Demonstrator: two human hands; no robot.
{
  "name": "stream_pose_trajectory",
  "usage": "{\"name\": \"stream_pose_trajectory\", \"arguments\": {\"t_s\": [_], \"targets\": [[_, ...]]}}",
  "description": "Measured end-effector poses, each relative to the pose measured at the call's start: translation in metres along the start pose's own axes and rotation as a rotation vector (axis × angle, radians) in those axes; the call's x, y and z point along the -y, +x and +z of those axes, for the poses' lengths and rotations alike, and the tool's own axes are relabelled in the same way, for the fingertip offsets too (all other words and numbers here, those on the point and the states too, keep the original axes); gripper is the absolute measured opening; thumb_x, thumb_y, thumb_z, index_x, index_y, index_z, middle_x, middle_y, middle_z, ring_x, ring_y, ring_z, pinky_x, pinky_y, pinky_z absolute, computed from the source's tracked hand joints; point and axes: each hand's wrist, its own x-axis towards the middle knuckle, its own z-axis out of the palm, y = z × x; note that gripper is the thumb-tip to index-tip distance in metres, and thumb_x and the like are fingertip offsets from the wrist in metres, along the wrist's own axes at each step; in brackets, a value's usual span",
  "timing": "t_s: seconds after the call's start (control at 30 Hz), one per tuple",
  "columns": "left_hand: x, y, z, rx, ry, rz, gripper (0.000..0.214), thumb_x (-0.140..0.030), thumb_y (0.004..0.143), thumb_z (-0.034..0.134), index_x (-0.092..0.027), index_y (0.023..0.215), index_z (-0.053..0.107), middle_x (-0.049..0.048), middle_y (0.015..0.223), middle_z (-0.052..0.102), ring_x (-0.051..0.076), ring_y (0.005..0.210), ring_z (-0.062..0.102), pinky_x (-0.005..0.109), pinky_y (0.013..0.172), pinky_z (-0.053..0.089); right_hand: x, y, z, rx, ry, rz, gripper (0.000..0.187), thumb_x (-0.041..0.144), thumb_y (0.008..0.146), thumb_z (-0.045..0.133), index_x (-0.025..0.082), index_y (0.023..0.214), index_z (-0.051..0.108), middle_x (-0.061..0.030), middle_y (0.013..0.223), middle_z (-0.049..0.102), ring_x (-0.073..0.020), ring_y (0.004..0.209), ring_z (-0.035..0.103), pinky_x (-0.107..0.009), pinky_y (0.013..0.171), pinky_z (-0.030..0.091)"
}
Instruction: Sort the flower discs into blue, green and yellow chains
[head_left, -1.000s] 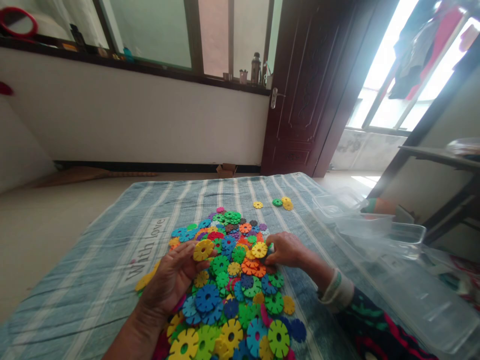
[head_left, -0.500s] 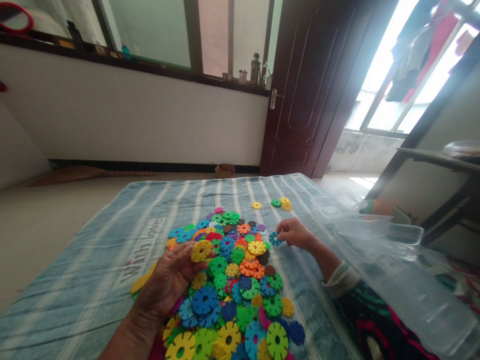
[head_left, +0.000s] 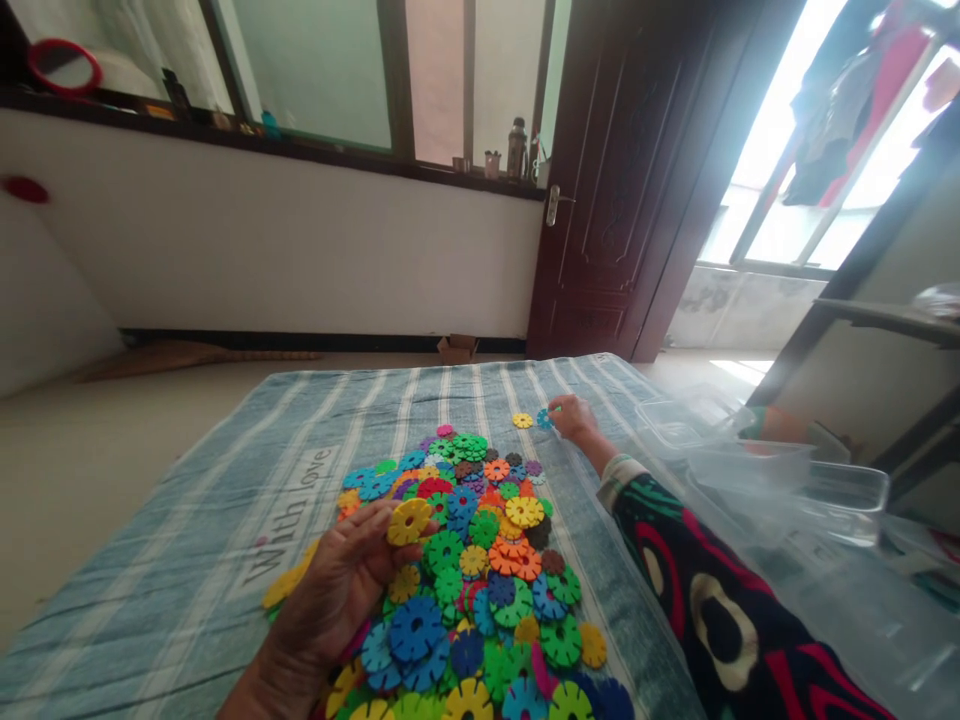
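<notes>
A heap of coloured plastic snowflake discs point(head_left: 472, 570) lies on a blue striped cloth point(head_left: 225, 560). My left hand point(head_left: 341, 590) rests at the heap's left edge and pinches a yellow disc point(head_left: 409, 521) between thumb and fingers. My right hand point(head_left: 571, 416) is stretched out to the far side of the cloth, its fingers closed on a small blue disc point(head_left: 544, 418). That hand sits beside a lone yellow disc point(head_left: 522, 421), apart from the heap.
Clear plastic boxes point(head_left: 757, 470) and lids lie along the cloth's right edge. Beyond the cloth is bare floor, a white wall, a dark wooden door point(head_left: 622, 180) and a small cardboard box point(head_left: 457, 348). A dark shelf frame point(head_left: 885, 330) stands at right.
My right hand lifted a blue disc out of the heap and carried it away to the small group of discs at the far side. My left hand kept hold of its yellow disc.
</notes>
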Motion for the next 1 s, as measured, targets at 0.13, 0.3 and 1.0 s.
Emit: {"name": "stream_pose_trajectory", "arguments": {"t_s": [0.13, 0.3, 1.0], "targets": [[0.000, -0.001, 0.001, -0.007, 0.000, -0.004, 0.012, -0.016, 0.069, 0.071, -0.012, 0.081, 0.070, 0.0078, 0.080, 0.071, 0.023, 0.073, 0.069, 0.028, 0.056, 0.059, 0.004, 0.006, 0.002, 0.003, -0.136, -0.028, 0.027, 0.025, 0.081, 0.056, 0.025, 0.104, 0.070, -0.0087, 0.108, 0.069, -0.0249, 0.104, 0.062, -0.032, 0.083, 0.047], [0.001, -0.001, 0.002, -0.011, 0.018, 0.001, 0.012, -0.016, 0.070, 0.070, -0.012, 0.082, 0.070, 0.0084, 0.080, 0.071, 0.023, 0.072, 0.070, 0.028, 0.056, 0.059, 0.001, -0.003, -0.001, 0.023, -0.252, -0.102, 0.037, 0.030, 0.086, 0.052, 0.026, 0.121, 0.061, -0.0102, 0.116, 0.066, -0.0258, 0.111, 0.058, -0.035, 0.088, 0.044], [0.000, -0.002, 0.003, -0.019, 0.015, 0.010, 0.012, -0.014, 0.069, 0.071, -0.011, 0.080, 0.069, 0.0079, 0.078, 0.071, 0.024, 0.072, 0.070, 0.028, 0.056, 0.059, -0.003, -0.002, 0.006, 0.107, -0.297, -0.207, 0.030, 0.034, 0.080, 0.060, 0.025, 0.107, 0.069, -0.0071, 0.111, 0.068, -0.0220, 0.104, 0.061, -0.029, 0.084, 0.044]]}}
